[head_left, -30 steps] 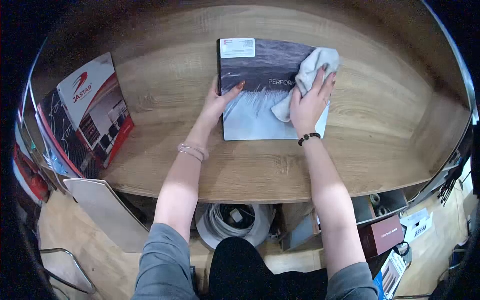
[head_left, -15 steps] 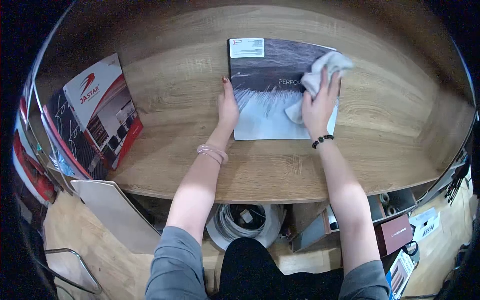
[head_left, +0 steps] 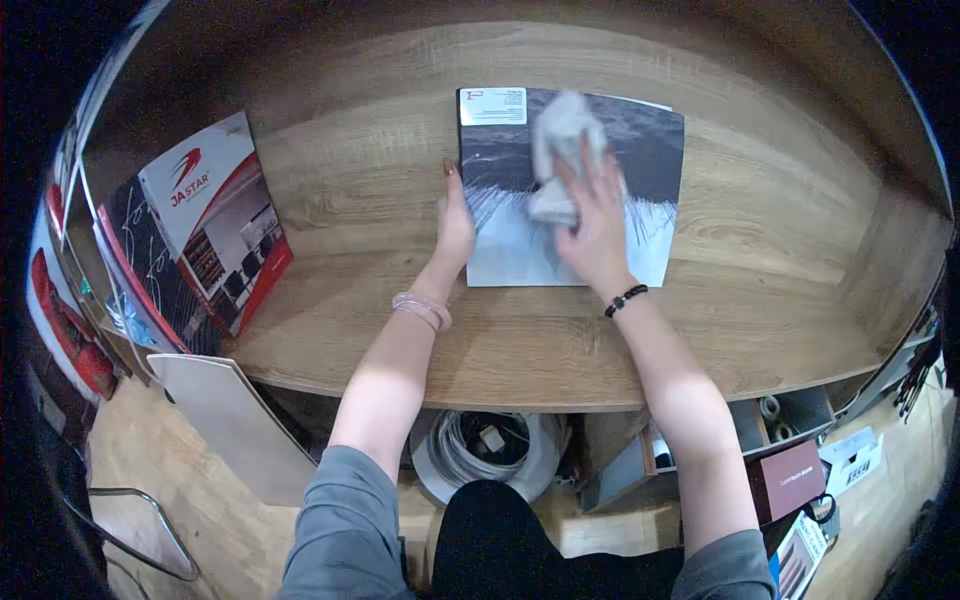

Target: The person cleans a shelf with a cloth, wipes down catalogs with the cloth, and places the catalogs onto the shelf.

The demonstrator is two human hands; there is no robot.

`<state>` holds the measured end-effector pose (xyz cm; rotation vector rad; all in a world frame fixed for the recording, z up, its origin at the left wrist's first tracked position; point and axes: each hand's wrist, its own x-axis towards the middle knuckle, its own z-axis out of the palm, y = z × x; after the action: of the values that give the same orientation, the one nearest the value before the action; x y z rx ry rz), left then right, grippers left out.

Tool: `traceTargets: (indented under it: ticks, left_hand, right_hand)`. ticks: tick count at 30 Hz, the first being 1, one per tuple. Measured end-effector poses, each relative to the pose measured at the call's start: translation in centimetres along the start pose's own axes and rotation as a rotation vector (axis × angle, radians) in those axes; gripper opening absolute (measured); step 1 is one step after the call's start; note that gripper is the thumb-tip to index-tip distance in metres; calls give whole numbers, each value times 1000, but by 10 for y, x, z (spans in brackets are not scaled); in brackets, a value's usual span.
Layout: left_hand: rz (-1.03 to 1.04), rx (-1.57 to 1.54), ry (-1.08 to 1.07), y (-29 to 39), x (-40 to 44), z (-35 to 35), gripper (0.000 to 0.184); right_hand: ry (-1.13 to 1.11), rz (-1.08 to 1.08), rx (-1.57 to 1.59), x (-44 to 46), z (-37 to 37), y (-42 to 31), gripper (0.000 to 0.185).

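Note:
A catalogue (head_left: pixel 650 150) with a dark sea picture above and a pale lower half stands on the wooden shelf, a white label at its top left corner. My right hand (head_left: pixel 598 228) presses a light grey cloth (head_left: pixel 565 130) against the middle of its cover; hand and cloth are slightly blurred. My left hand (head_left: pixel 455 220) is at the catalogue's left edge, thumb up, its other fingers hidden behind or beside the edge. Left of them, a red and white JASTAR brochure (head_left: pixel 215 215) leans with other brochures.
The wooden shelf (head_left: pixel 520 350) curves in front of me. Below it are a coil of cable (head_left: pixel 465 445), an open drawer (head_left: pixel 795 410) with rolls, and a dark red box (head_left: pixel 792 480). A pale panel (head_left: pixel 225 420) stands at the lower left, near a metal chair frame (head_left: pixel 165 525).
My right hand has moved the cloth left, from the catalogue's right side to its middle. My left hand went from lying over the cover's left part to its edge.

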<state>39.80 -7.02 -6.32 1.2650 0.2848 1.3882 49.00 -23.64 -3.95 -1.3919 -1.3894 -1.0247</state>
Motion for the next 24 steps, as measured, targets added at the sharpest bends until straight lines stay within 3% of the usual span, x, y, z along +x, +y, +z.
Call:
traceTargets:
  ticks: [1, 3, 4, 6, 9, 11, 12, 14, 15, 16, 20, 23, 24]
  left_hand:
    - [-59, -97, -83, 1, 1, -1, 66]
    - [-11, -42, -110, -5, 2, -4, 66]
    - [34, 14, -139, -10, 5, -7, 66]
    - [74, 77, -167, -15, 9, -12, 67]
    - [77, 91, 87, -25, 18, -4, 67]
    - [24, 128, 9, -28, 25, -12, 68]
    - [-22, 164, -76, -29, 28, -17, 69]
    - [-67, 202, -163, -23, 24, -17, 70]
    - [-133, 63, -179, -7, 12, -13, 73]
    - [-199, -76, -194, 7, 0, -9, 76]
    - [-343, -299, -266, 20, 0, -11, 82]
    - [-355, -359, -295, 25, 8, -11, 83]
    - [-332, -371, -296, 27, 10, -10, 83]
  right_hand:
    - [8, -3, 2, -2, 3, -8, 64]
    - [-507, -318, 246, -5, 9, -19, 66]
    - [-501, -321, 250, -2, 8, -15, 66]
    - [-328, -196, 91, 5, 3, 4, 66]
    - [-133, -51, 18, 4, 5, 5, 65]
    - [96, 101, 11, 4, 1, 1, 63]
    - [92, 104, 9, 2, 1, -2, 63]
    - [-286, -135, 120, -3, 3, -15, 61]
    - [-474, -256, 176, -4, 4, -17, 60]
    - [-473, -255, 176, -3, 4, -14, 60]
    - [-329, -227, 111, 4, 2, 11, 60]
    - [186, 154, 81, 9, -4, 21, 57]
    - [187, 149, 80, 8, -4, 19, 57]
